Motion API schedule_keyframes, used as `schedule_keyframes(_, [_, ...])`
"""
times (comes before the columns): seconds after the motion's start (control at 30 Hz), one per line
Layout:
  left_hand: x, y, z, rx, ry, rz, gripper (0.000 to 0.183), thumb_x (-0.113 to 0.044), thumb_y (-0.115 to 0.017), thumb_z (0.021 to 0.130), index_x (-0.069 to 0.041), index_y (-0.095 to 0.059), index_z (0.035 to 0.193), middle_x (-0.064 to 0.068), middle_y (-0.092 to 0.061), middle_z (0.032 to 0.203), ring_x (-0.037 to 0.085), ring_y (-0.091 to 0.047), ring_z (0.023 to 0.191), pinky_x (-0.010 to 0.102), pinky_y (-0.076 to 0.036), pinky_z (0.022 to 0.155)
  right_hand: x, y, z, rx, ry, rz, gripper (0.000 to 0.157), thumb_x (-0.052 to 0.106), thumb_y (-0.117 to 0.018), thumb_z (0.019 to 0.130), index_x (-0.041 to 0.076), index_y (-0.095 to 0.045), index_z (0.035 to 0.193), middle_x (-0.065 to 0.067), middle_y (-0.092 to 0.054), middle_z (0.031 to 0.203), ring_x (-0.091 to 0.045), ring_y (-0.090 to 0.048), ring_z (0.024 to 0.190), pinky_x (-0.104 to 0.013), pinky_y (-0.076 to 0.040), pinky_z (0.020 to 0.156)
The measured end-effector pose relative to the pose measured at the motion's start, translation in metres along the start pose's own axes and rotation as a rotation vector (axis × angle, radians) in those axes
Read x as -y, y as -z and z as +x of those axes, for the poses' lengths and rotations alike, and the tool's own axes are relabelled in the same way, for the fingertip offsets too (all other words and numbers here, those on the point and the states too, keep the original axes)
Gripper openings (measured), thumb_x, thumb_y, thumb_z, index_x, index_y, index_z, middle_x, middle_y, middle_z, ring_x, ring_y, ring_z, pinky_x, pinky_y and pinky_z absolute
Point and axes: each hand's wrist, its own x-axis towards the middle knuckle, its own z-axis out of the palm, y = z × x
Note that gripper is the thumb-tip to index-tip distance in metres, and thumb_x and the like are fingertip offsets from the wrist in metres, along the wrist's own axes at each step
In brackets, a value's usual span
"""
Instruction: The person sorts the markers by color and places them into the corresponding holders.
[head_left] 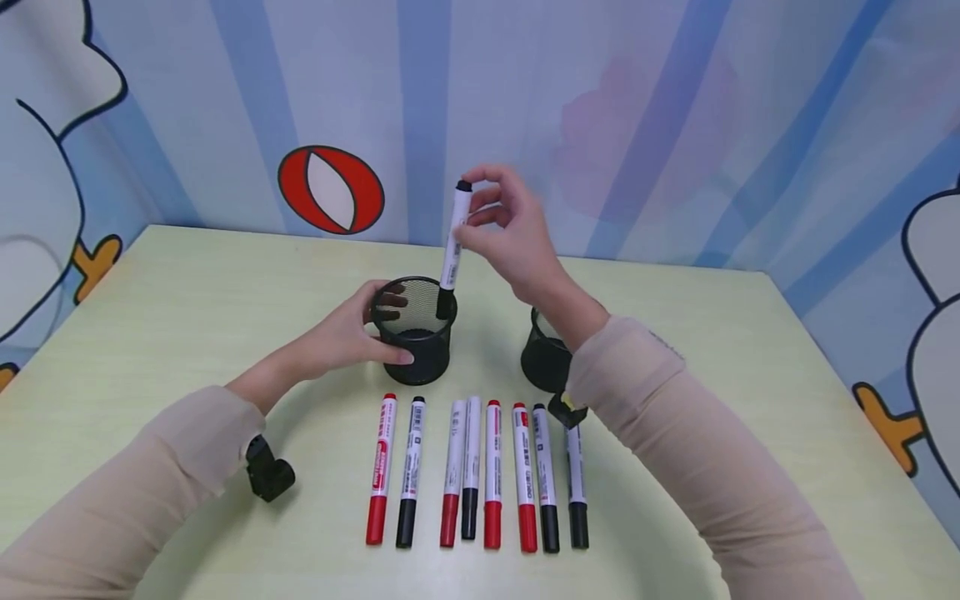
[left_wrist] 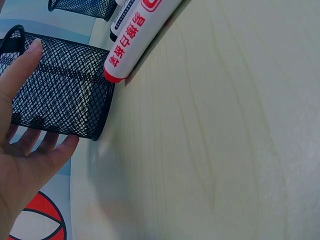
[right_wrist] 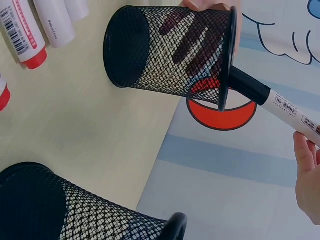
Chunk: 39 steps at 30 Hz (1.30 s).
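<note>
My left hand (head_left: 341, 337) holds a black mesh pen cup (head_left: 426, 354) round its side, the thumb in front and the fingers behind. The cup stands upright on the table. Above it my right hand (head_left: 517, 237) pinches a white marker (head_left: 454, 233) near its upper end. This marker is tilted, with its black cap pointing down into the mouth of the cup. In the right wrist view the black cap (right_wrist: 248, 85) is at the cup's rim. No other marker shows inside that cup.
A second mesh cup (head_left: 542, 358) stands to the right, partly hidden by the right forearm. In front of the cups, several red and black whiteboard markers (head_left: 471, 450) lie in a row on the pale table (head_left: 225, 275). A patterned curtain (head_left: 480, 100) hangs behind.
</note>
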Motion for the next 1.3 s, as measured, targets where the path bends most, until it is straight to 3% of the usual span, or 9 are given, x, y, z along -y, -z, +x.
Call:
schedule_keyframes(0.3, [-0.001,0.000,-0.002,-0.005,-0.003,-0.001,0.088,-0.019,-0.080,0.073,-0.013,-0.024,0.141,0.008,-0.037,0.138,0.026,-0.031,0.129,0.053,-0.036,0.100,-0.008,-0.006,-0.004,0.027,0.041,-0.053,0.042,-0.010,-0.061,0.079,0.004,-0.050,0.117,-0.013,-0.051,0.094,-0.027,-0.056,0.081,-0.035,-0.051,0.073])
schedule_keyframes(1.3, [-0.001,0.001,-0.004,0.001,-0.013,-0.003,0.089,-0.022,-0.080,0.074,-0.013,-0.023,0.142,0.008,-0.036,0.139,0.026,-0.031,0.129,0.052,-0.035,0.101,-0.031,-0.017,-0.019,0.103,0.045,-0.131,0.041,-0.010,-0.060,0.080,0.006,-0.049,0.117,-0.012,-0.051,0.096,-0.022,-0.057,0.083,-0.035,-0.054,0.073])
